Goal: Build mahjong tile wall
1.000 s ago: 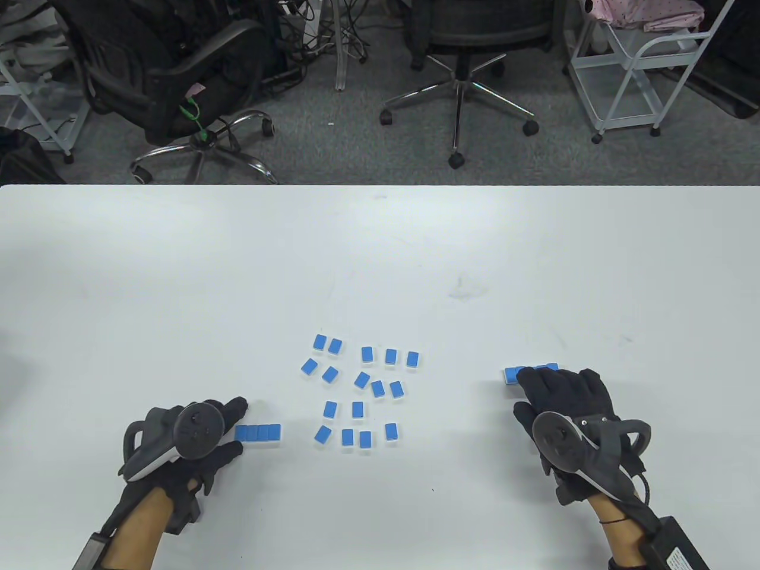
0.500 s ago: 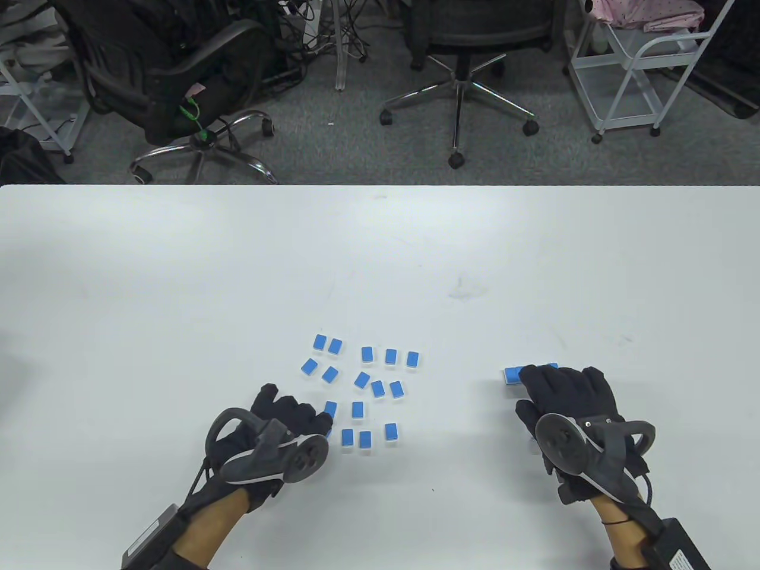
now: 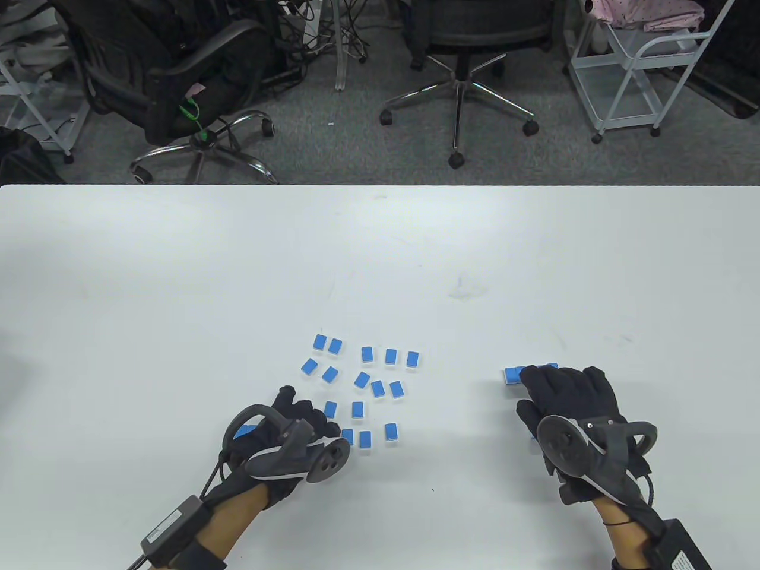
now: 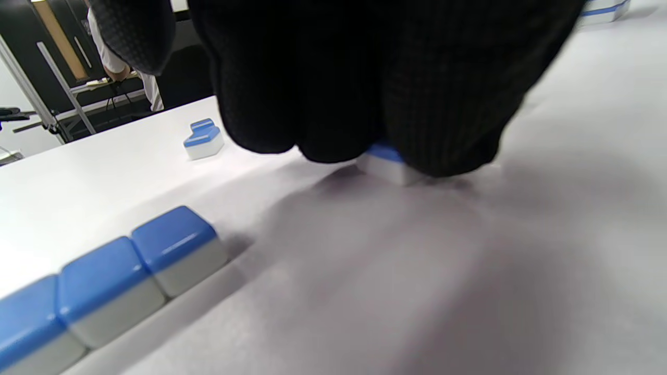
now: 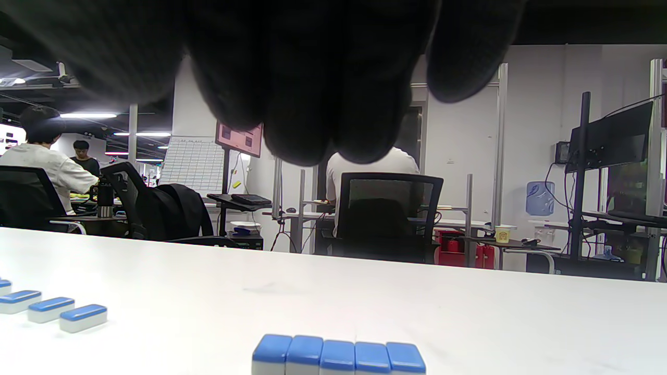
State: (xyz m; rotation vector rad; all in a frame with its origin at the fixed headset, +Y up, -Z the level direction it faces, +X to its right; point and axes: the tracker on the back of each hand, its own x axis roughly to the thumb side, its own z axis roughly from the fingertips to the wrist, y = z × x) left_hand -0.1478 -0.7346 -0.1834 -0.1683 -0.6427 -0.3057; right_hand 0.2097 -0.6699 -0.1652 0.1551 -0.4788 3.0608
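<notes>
Two gloved hands work with blue mahjong tiles near the front edge of the white table.

The left hand presses its curled fingers down on one small blue-and-white tile at the front of the loose tiles in the middle. A short blue tile row lies just left of it. The right hand hangs over another blue tile row near the right edge, fingers loose, holding nothing.

Black knit sensor gloves on both hands, grey ring-shaped trackers strapped on back, boxy modules cabled at the wrists.
</notes>
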